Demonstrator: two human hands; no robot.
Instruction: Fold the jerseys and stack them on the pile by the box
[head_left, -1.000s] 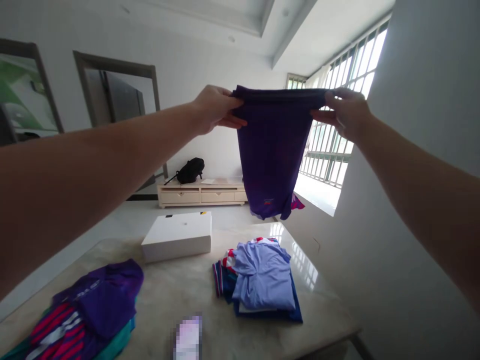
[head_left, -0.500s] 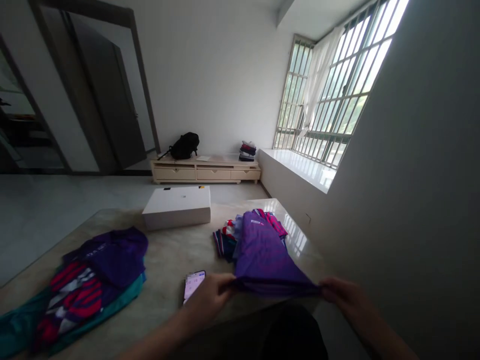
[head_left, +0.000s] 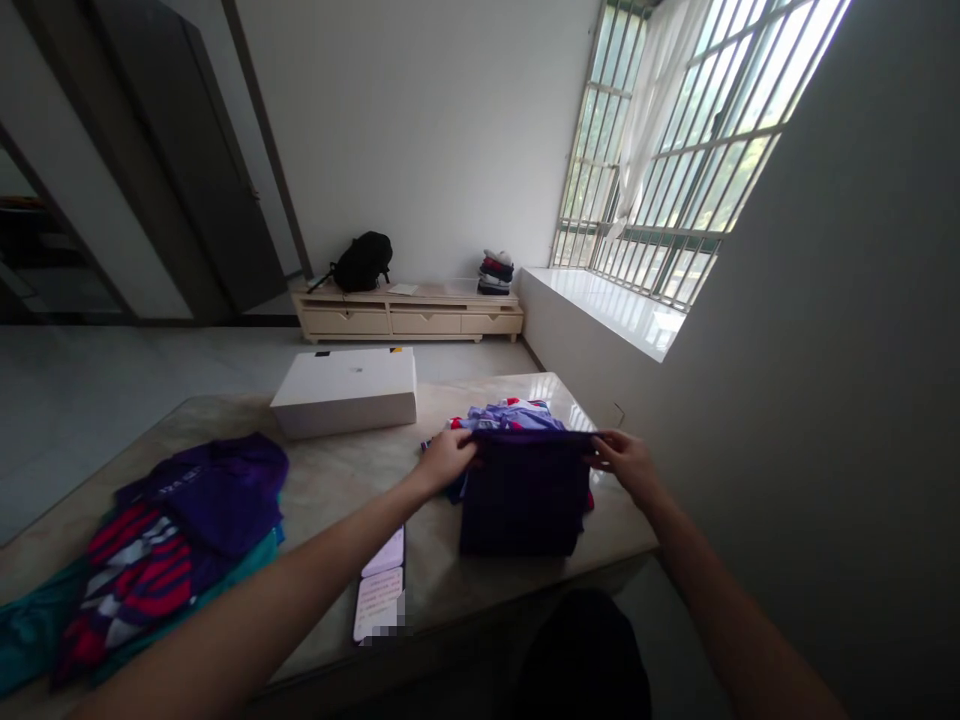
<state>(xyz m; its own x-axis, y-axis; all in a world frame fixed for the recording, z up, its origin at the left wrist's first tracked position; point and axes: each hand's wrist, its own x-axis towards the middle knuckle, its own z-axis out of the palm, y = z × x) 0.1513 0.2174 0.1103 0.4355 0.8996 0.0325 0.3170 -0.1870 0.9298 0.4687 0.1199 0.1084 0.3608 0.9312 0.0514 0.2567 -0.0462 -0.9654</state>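
A dark purple shirt (head_left: 525,495) hangs between my two hands, its upper edge stretched nearly level and its lower part falling toward the table's front edge. My left hand (head_left: 448,460) pinches the left corner of that edge, and my right hand (head_left: 622,462) pinches the right corner. Behind the shirt lies a pile of clothes (head_left: 517,414) in lilac, red and white, partly hidden by it. Left of the shirt, near my left forearm, a phone (head_left: 380,595) with a lit screen rests on the marble-look table (head_left: 337,500).
On the table's left lie purple, red-striped and teal clothes (head_left: 217,495). A white box (head_left: 345,390) stands toward the back. Beyond, a low cabinet (head_left: 420,318) bears a black backpack (head_left: 363,262) and a folded clothes stack (head_left: 496,273). A wall (head_left: 810,350) rises on the right.
Both hands have moved up and away from me with the shirt's near edge, doubling the shirt over. More of the lilac clothes behind now shows, and the view has tilted slightly down.
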